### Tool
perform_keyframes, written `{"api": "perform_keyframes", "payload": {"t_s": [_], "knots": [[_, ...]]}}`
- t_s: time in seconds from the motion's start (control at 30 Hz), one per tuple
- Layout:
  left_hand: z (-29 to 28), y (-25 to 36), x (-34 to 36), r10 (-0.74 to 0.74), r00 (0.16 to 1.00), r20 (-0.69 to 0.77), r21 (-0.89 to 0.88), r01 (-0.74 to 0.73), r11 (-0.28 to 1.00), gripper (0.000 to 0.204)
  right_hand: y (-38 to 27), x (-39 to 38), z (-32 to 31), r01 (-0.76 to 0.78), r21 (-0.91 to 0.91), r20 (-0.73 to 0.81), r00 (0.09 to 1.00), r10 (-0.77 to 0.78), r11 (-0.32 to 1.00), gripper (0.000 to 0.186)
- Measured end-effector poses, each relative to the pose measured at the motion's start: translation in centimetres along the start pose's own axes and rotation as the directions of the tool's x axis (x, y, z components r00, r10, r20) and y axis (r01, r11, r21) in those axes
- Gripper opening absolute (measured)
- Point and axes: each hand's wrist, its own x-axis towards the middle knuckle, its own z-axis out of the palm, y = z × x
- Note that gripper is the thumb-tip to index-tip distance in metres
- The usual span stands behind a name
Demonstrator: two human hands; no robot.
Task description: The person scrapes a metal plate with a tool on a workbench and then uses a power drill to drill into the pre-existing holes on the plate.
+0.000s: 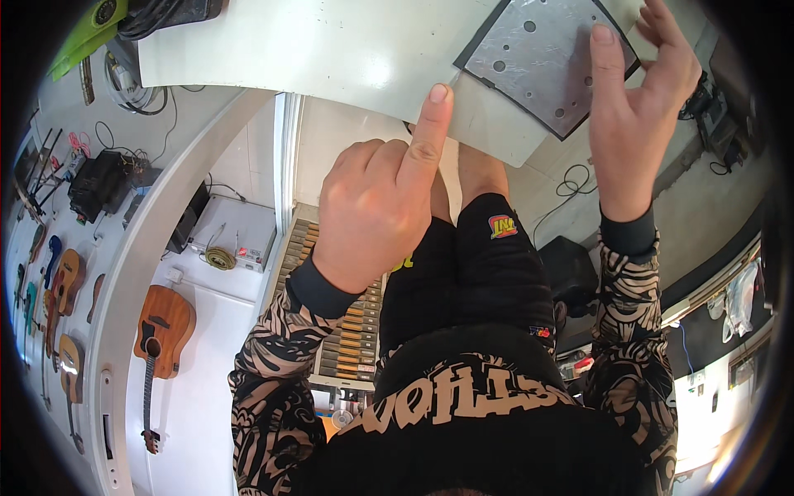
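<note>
A square silvery plate with round holes and a dark border (525, 66) lies on the pale work surface (331, 41). My left hand (376, 198) is near the surface's front edge, left of the plate, index finger stretched out and the other fingers curled; what they hold, if anything, is hidden. My right hand (633, 116) is over the plate's right side with thumb and fingers apart. I cannot tell whether its thumb touches the metal.
A green-and-black object (83, 37) sits at top left, cables (132, 91) below it. Guitars (161, 326) and a black box (95, 186) are at left. A slatted tray (347, 347) is beside my legs. Another black box (571, 273) and loose cable (566, 190) are at right.
</note>
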Motion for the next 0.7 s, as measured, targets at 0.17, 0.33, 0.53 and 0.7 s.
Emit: {"api": "perform_keyframes", "payload": {"t_s": [0.17, 0.33, 0.53, 0.7], "knots": [[0.1, -0.5, 0.0, 0.032, 0.998, -0.048, -0.007, -0.032, 0.999, 0.084, 2.4, -0.5, 0.6, -0.41, 0.64, 0.045, 0.864, 0.502, 0.649, 0.032], [0.1, -1.0, -0.1, 0.034, 0.999, -0.008, -0.008, -0.034, 0.999, 0.084, 4.9, -0.9, -1.5, -0.61, 0.664, 0.466, 0.79, 0.4, 0.432, 0.046], [0.0, -1.1, 0.3, 0.042, 0.999, 0.029, -0.002, -0.042, 0.999, 0.085, 5.7, -1.8, -0.8, -0.566, 0.712, 0.414, 0.817, 0.403, 0.417, 0.044], [0.0, -1.1, 0.5, 0.059, 0.998, 0.037, 0.003, -0.059, 0.998, 0.087, 6.3, -1.8, -1.0, -0.582, 0.753, 0.411, 0.781, 0.471, 0.308, 0.04]]}}
